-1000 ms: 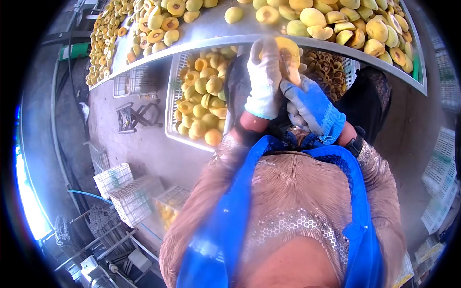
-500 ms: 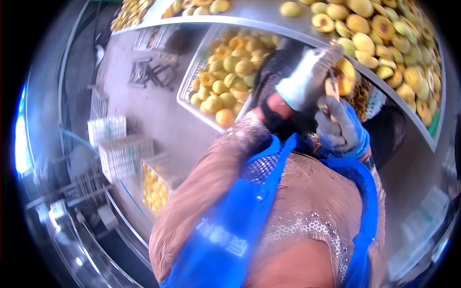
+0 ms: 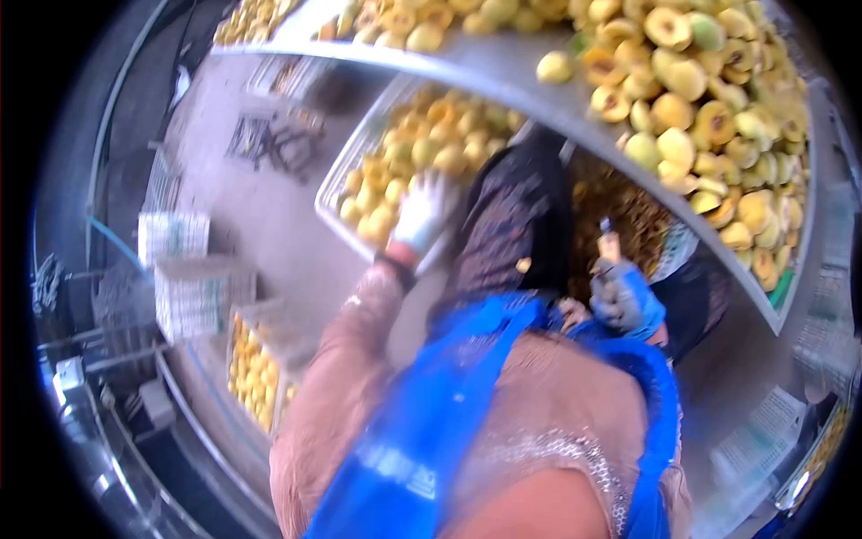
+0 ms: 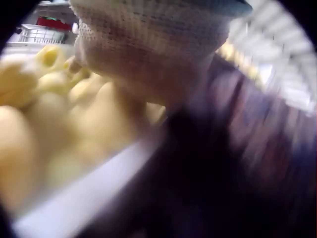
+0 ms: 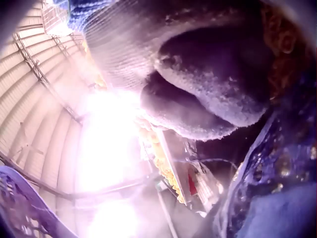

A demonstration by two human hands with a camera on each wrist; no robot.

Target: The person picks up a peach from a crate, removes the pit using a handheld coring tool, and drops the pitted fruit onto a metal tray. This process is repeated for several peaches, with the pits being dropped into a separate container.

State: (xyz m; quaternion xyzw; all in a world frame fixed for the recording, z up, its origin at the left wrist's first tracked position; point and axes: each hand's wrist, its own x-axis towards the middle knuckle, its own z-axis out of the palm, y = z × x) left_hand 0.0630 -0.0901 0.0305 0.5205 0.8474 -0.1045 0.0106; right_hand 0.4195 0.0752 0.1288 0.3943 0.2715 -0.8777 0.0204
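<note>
My left hand [image 3: 424,211], in a white knit glove, is over the near right side of a white crate [image 3: 334,184] filled with yellow peach halves [image 3: 364,193]. Its fingers look extended over the fruit, blurred, and no peach shows in them. The left wrist view has the glove [image 4: 148,44] above the crate's rim [image 4: 89,193], beside a dark trouser leg. My right hand [image 3: 624,301], gloved in blue and grey, grips a pitting tool [image 3: 610,244] by its pale wooden handle, metal tip pointing away from me. In the right wrist view its curled fingers [image 5: 208,74] hide the tool.
A metal table [image 3: 503,58] crosses ahead, heaped with cut peaches [image 3: 687,112] on the right. Below its edge is a container of brown peach stones [image 3: 620,202] between the knees. A folding stool [image 3: 265,144] and stacked white crates [image 3: 202,296] stand on the floor at left.
My left hand has left the peach half held against the tool and moved down left to the crate. That half no longer shows in my hands. The right hand keeps the tool. The head view has turned.
</note>
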